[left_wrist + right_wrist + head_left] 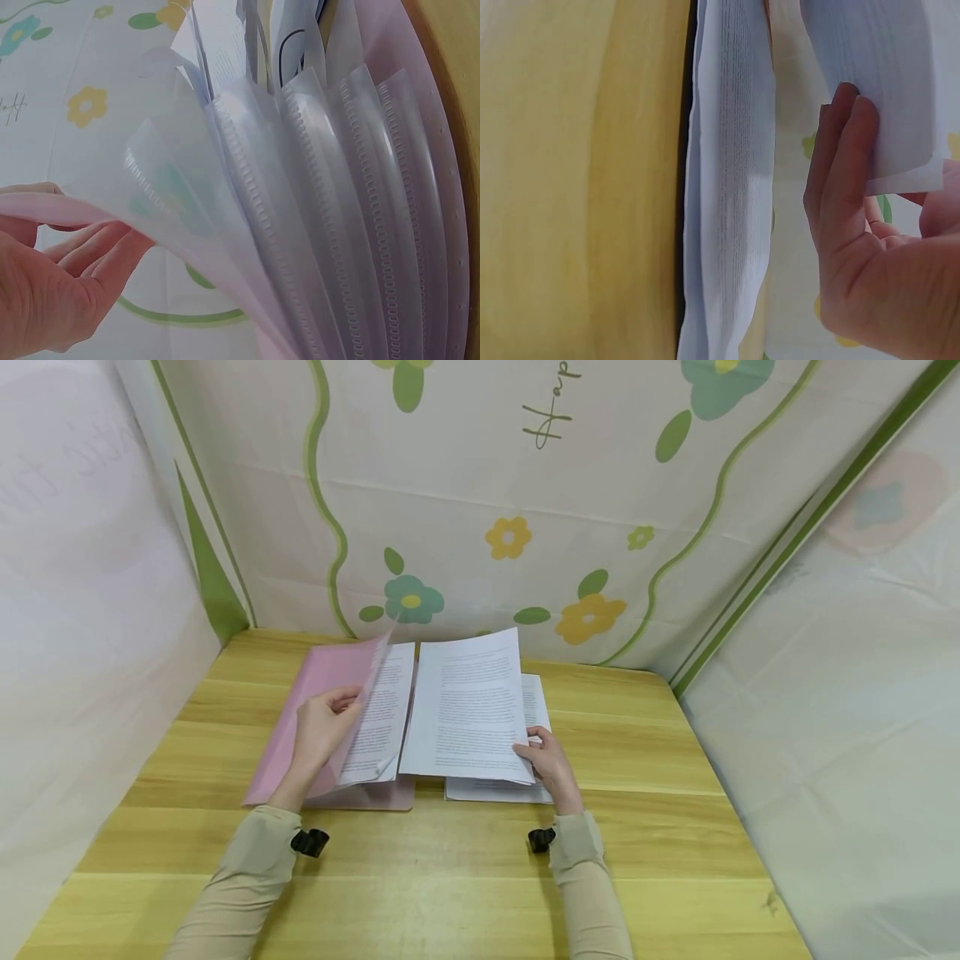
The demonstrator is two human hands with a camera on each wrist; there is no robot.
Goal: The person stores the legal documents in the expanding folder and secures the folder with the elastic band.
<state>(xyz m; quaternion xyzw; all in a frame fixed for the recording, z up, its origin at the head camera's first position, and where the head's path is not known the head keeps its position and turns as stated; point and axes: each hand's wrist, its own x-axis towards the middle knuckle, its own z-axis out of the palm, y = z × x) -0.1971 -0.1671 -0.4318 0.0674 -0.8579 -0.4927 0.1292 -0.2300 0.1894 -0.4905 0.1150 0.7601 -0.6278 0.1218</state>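
Observation:
A pink folder (307, 693) lies at the left with its cover lifted. My left hand (322, 727) pinches that cover near its edge, thumb on one side and fingers on the other. Clear plastic sleeves (330, 172) fan out beside it in the left wrist view, and printed pages (386, 702) show under the cover. Between thumb and fingers, my right hand (553, 767) holds printed sheets (476, 710) by their lower right corner. The held sheets are raised above a second paper stack (491, 790) and partly hide it.
The wooden table (427, 877) extends in front and to both sides. A flowered curtain (465, 485) hangs close behind the papers, and pale fabric walls stand left and right. Both wrists carry a small black camera (310, 842).

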